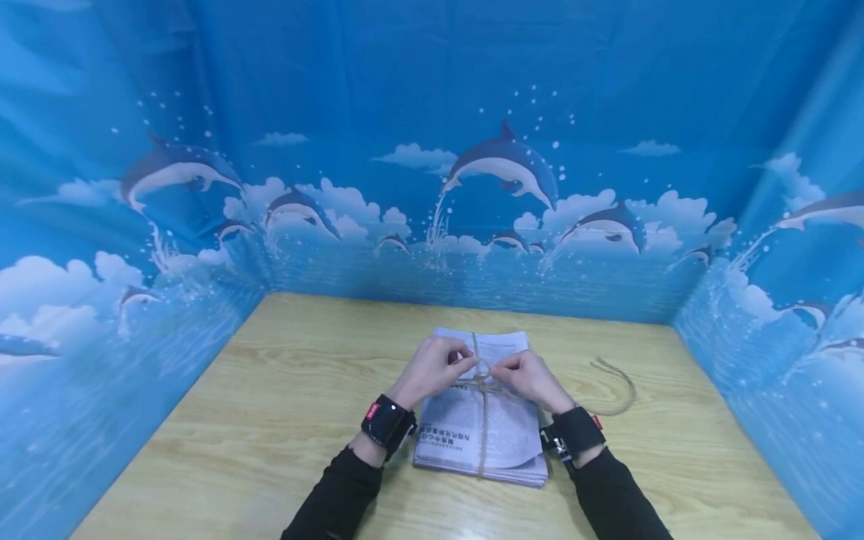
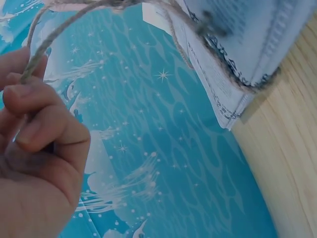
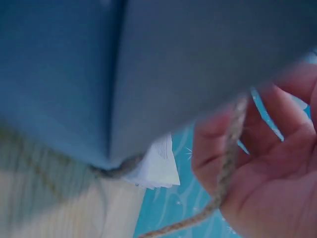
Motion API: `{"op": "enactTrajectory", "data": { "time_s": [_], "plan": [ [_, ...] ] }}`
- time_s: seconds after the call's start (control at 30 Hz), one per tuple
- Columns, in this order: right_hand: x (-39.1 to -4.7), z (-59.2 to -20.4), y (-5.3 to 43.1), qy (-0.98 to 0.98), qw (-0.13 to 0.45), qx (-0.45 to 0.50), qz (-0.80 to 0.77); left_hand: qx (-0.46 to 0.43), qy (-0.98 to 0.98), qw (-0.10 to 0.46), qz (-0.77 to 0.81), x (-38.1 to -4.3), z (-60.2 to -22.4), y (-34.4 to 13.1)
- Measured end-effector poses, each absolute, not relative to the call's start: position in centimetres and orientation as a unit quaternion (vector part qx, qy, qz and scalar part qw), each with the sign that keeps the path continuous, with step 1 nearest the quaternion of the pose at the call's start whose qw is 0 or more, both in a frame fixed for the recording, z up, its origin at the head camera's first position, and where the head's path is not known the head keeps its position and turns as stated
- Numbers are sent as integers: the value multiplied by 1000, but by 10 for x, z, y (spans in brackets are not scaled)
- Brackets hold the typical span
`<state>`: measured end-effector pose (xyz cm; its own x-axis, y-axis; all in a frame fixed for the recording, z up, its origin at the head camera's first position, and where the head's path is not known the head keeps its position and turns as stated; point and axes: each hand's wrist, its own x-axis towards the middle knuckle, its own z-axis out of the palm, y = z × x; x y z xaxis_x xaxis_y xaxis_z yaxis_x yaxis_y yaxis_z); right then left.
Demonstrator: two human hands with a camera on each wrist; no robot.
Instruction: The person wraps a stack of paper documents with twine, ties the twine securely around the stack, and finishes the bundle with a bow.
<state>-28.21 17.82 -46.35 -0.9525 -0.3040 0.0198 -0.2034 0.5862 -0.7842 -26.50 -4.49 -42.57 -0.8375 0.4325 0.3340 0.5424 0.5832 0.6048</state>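
A stack of printed paper sheets [image 1: 513, 439], like folded newspapers, lies on the table with twine [image 1: 482, 442] crossing it both ways. Over the crossing, my left hand [image 1: 435, 367] pinches a piece of the twine between thumb and fingers. In the left wrist view that twine [image 2: 64, 30] arcs from the fingertips towards the bundle. Opposite it, my right hand [image 1: 529, 377] pinches twine near the knot. A strand [image 3: 228, 163] runs along its fingers and palm in the right wrist view, where the fingertips are hidden behind the paper.
A loose twine tail [image 1: 631, 394] curves over the wooden table [image 1: 324, 375] to the right of the stack. Blue dolphin-print sheeting [image 1: 405, 277] walls the table at the back and both sides. Black bands [image 1: 388, 421] are worn on both wrists.
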Motion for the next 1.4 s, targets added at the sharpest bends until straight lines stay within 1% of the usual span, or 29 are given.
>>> {"op": "enactTrajectory", "data": {
  "time_s": [0.17,0.37,0.43,0.6,0.67,0.73,0.83,0.9,0.97,1.13,1.2,1.33,1.4],
  "plan": [
    [-281,-463,177,879,68,-92,-462,-276,-898,34,-341,-265,-428,-47],
    [-280,-464,176,876,85,-66,-470,-272,-900,-17,-340,-265,-432,-49],
    [-280,-464,175,873,102,-60,-472,-271,-898,-21,-346,-265,-434,-49],
    [-279,-465,175,848,158,-69,-501,-277,-874,-5,-398,-267,-438,-50],
    [-278,-465,175,839,170,-81,-510,-284,-852,-20,-440,-267,-440,-50],
    [-278,-465,175,846,163,-96,-499,-287,-828,-55,-478,-268,-441,-51],
    [-279,-466,176,873,124,-107,-459,-280,-804,-124,-510,-269,-445,-50],
    [-281,-466,177,894,98,-104,-424,-273,-807,-153,-500,-269,-449,-49],
    [-283,-467,180,907,86,-94,-401,-273,-815,-174,-480,-270,-453,-47],
    [-287,-467,192,927,65,-91,-357,-269,-835,-200,-437,-268,-456,-46],
    [-287,-465,196,932,62,-108,-340,-263,-838,-203,-434,-268,-456,-46],
    [-286,-462,196,923,77,-201,-318,-259,-838,-207,-434,-267,-456,-44],
    [-285,-461,192,914,74,-249,-312,-259,-836,-213,-434,-267,-457,-43]
  ]
}}
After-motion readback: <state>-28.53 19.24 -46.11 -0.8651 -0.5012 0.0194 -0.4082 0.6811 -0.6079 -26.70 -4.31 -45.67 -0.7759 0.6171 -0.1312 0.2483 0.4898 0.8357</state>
